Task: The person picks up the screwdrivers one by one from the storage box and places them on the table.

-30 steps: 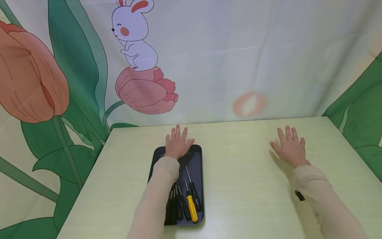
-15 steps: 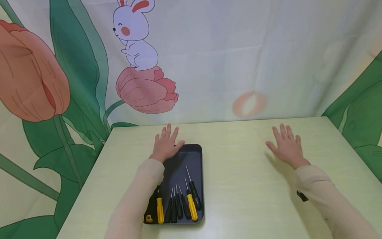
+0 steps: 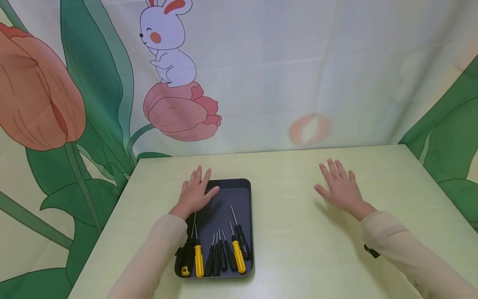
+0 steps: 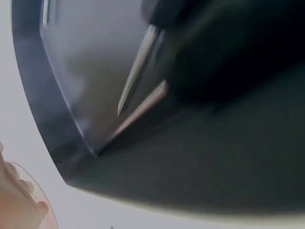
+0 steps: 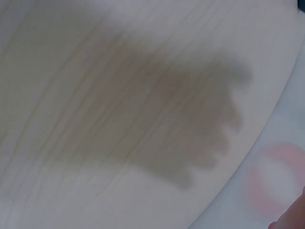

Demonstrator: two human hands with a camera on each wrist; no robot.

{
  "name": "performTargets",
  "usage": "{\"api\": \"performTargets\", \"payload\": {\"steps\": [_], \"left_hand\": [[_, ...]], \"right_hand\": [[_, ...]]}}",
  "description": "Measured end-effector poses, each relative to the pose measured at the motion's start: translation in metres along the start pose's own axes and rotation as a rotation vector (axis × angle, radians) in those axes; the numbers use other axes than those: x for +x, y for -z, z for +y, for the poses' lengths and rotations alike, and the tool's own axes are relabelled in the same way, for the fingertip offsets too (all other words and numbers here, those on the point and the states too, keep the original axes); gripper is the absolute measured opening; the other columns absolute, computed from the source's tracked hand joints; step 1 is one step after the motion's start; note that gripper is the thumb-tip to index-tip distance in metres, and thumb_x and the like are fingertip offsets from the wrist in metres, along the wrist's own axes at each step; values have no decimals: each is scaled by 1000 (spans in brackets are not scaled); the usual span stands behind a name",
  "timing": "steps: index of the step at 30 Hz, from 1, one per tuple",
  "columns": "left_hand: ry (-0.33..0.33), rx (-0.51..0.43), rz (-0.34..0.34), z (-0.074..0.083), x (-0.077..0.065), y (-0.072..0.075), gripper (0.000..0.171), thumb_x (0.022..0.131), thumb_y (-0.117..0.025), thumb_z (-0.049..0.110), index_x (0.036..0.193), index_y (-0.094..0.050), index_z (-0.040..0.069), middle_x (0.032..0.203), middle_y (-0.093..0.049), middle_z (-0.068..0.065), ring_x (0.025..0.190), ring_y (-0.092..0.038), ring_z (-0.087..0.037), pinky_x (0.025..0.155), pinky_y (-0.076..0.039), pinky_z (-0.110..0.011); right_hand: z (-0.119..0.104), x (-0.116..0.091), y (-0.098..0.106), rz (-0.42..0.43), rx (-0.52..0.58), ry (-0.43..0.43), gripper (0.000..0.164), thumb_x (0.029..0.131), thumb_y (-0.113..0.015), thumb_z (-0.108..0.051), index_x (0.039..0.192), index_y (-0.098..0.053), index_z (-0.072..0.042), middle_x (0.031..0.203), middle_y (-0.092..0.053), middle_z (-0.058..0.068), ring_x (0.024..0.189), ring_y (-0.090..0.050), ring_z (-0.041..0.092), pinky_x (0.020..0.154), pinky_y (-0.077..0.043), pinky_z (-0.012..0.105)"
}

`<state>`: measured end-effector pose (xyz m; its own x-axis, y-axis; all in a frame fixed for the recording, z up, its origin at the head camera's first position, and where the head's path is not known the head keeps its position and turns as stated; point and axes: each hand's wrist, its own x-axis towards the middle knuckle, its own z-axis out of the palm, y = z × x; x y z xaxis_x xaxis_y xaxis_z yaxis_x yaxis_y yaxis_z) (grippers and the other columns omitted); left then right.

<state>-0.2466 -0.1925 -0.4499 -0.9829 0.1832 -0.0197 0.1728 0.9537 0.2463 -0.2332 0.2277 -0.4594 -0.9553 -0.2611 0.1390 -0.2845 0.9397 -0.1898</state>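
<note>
My left hand (image 3: 194, 195) hovers, fingers straight and spread, over the upper left of a dark tray (image 3: 224, 198). It holds nothing. In the tray lie several screwdrivers: two with yellow handles (image 3: 199, 261), several black ones (image 3: 222, 257), and more dark handles at the left, partly covered by my sleeve. Screwdriver shafts (image 4: 136, 71) appear close up in the left wrist view, beside the tray wall (image 4: 35, 100). My right hand (image 3: 341, 191) is held above the table to the right of the tray, fingers spread, with nothing in it. Its shadow falls on the tabletop in the right wrist view.
A pale wood-grain table (image 3: 287, 232) carries the tray. Behind its far edge hangs a white cloth (image 3: 261, 83) printed with a rabbit, tulips and green leaves. A small black piece (image 3: 371, 251) shows under the right sleeve.
My left hand has moved left across the tray and back toward me, uncovering the screwdrivers on its left side. My right hand has shifted left. The tray stays in place.
</note>
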Motion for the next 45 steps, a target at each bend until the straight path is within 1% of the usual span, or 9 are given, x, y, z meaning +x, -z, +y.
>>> {"api": "performTargets", "payload": {"steps": [5, 8, 13, 17, 24, 29, 32, 39, 45], "left_hand": [[2, -46, -12, -4, -12, 1, 75, 86, -39, 53, 143, -12, 12, 148, 0, -17, 135, -4, -36, 103, -9, -59], [-13, -49, -15, -4, -17, 2, 75, 87, -40, 51, 143, -11, 11, 148, -1, -17, 135, -4, -36, 103, -10, -60], [-36, -38, -22, -4, -25, 3, 74, 87, -42, 49, 142, -12, 11, 148, -3, -17, 135, -7, -35, 102, -12, -60], [-44, -49, -43, -6, -35, 2, 75, 86, -43, 49, 142, -12, 10, 148, -3, -17, 135, -7, -36, 101, -13, -60], [-35, -77, -78, -12, -52, 0, 77, 86, -43, 50, 142, -12, 7, 148, -3, -17, 135, -8, -36, 100, -14, -62], [-31, -89, -91, -18, -62, -6, 80, 86, -41, 52, 141, -11, 3, 148, -3, -17, 135, -9, -36, 100, -14, -61], [-27, -96, -86, -21, -67, -11, 79, 87, -42, 50, 140, -12, 0, 148, -5, -17, 135, -10, -35, 100, -16, -61], [-15, -125, -74, -25, -78, -19, 76, 88, -44, 43, 139, -14, -3, 147, -7, -20, 134, -12, -36, 100, -18, -60], [-25, -147, -63, -28, -88, -25, 72, 89, -43, 40, 139, -14, -3, 147, -7, -20, 134, -13, -36, 100, -21, -58]], "right_hand": [[-19, -3, -3, 11, -2, 53, 71, 87, -39, -52, 142, -16, -12, 149, -7, 14, 136, -5, 32, 100, -7, 61], [-30, -5, -5, 14, 1, 84, 72, 86, -40, -52, 142, -17, -13, 148, -9, 13, 136, -5, 31, 100, -8, 61], [-48, -10, -7, 5, 1, 137, 71, 86, -41, -52, 142, -17, -14, 149, -8, 11, 136, -6, 31, 101, -9, 61], [-63, -14, -8, 2, 7, 175, 71, 86, -41, -52, 142, -18, -15, 149, -9, 9, 136, -7, 29, 101, -10, 60], [-85, -20, -9, 6, 32, 240, 69, 86, -42, -51, 141, -21, -15, 148, -14, 9, 136, -8, 28, 101, -13, 59], [-98, -24, -11, 11, 40, 283, 69, 86, -41, -52, 141, -22, -14, 148, -16, 10, 136, -11, 30, 100, -15, 59], [-106, -26, -12, 2, 50, 303, 69, 86, -41, -52, 141, -22, -14, 147, -17, 11, 136, -12, 30, 100, -16, 59], [-126, -32, -13, -35, 88, 337, 69, 86, -42, -52, 141, -22, -15, 148, -16, 10, 136, -12, 29, 101, -17, 58], [-142, -33, -11, -89, 114, 346, 69, 86, -41, -53, 141, -21, -16, 148, -16, 9, 136, -12, 28, 101, -17, 58]]}}
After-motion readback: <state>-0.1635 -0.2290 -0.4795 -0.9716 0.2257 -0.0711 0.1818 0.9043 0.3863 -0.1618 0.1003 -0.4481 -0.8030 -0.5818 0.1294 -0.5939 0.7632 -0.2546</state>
